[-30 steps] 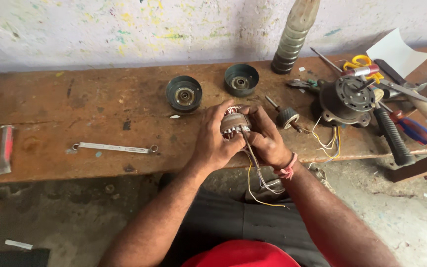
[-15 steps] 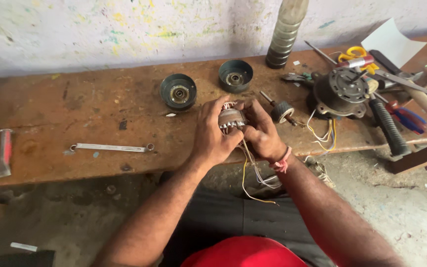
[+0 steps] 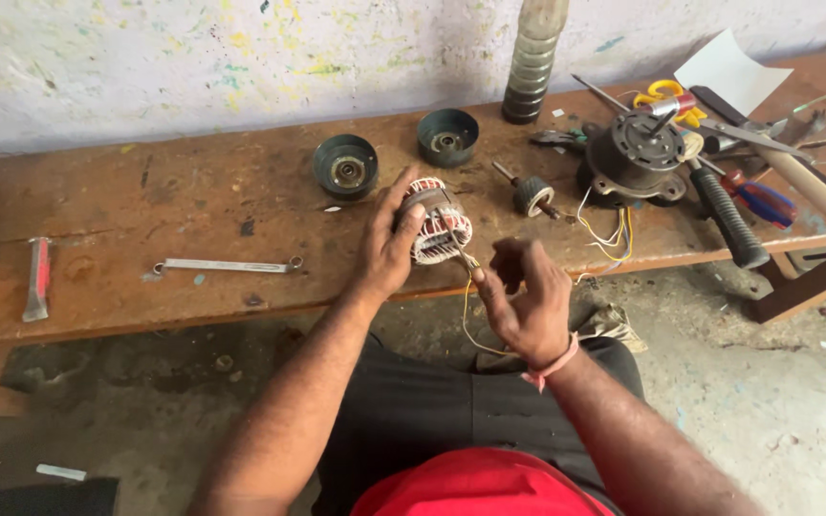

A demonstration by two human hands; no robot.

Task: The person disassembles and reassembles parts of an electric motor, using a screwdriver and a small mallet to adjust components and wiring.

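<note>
Gripping the copper-wound grey metal stator [image 3: 440, 222], the left hand [image 3: 389, 244] steadies it; beside it, the right hand [image 3: 526, 298] pinches its yellow lead wire [image 3: 467, 304], with the black end caps [image 3: 346, 166] lying off beyond.

Paint-flecked white wall [image 3: 145, 67]; worn wooden bench [image 3: 126, 210]; dusty concrete floor [image 3: 767, 401]; daylight.

Bare forearms, no sleeves showing. Right hand [image 3: 526, 301] has a pink band [image 3: 549, 368] round the wrist. Red shirt [image 3: 475, 485], dark trousers [image 3: 432, 406].
</note>
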